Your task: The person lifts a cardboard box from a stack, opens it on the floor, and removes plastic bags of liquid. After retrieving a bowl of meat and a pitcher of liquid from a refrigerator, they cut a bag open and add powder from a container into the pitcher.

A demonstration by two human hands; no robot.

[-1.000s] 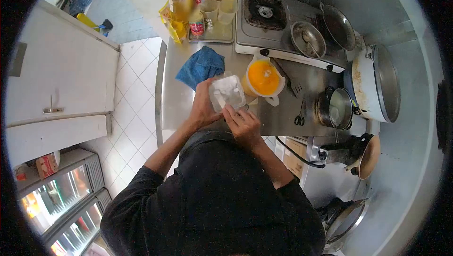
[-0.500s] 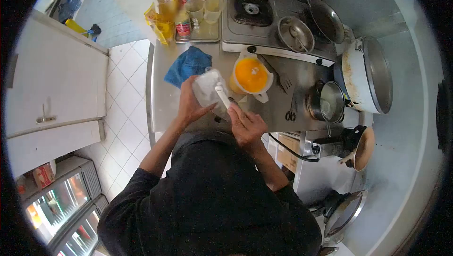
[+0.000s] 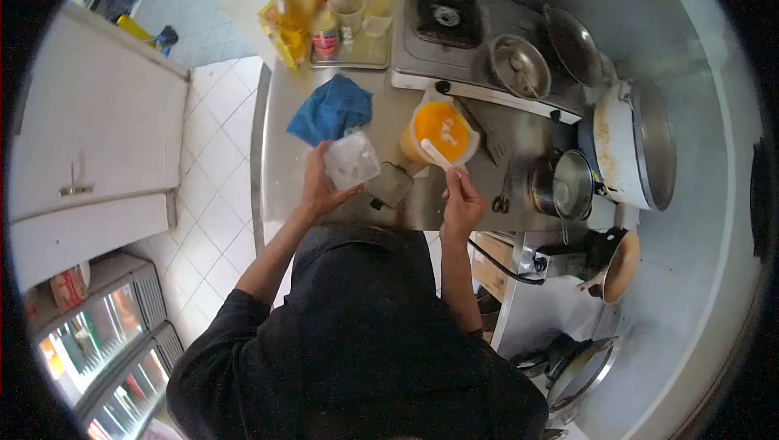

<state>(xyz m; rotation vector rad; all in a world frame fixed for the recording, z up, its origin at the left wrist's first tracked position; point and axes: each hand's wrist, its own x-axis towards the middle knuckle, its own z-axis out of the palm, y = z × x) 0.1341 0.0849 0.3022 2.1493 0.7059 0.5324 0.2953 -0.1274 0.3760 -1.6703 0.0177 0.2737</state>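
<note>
A clear plastic tub (image 3: 352, 161) with white powder in it is gripped by my left hand (image 3: 320, 187), fingers at its side. My right hand (image 3: 462, 206) pinches the handle of a white plastic spoon (image 3: 438, 154). The spoon's head is over the pitcher (image 3: 411, 146) of orange liquid (image 3: 438, 119), at the near edge of the opening. White patches lie on the liquid's surface. A see-through lid-like piece with dark clips (image 3: 391, 187) lies on the counter between my hands. Behind the tub is a crumpled blue cloth (image 3: 331, 110).
A gas stove (image 3: 487, 22) with a pan (image 3: 519, 66) stands at the back. Tray (image 3: 357, 58) with cups and cans sits back left. Scissors (image 3: 501, 203), a large fork (image 3: 487, 144) and a saucepan (image 3: 571, 184) lie right of the pitcher.
My right hand has moved right, taking the spoon from over the tub to over the pitcher. More white shows on the orange liquid. My left hand still holds the tub.
</note>
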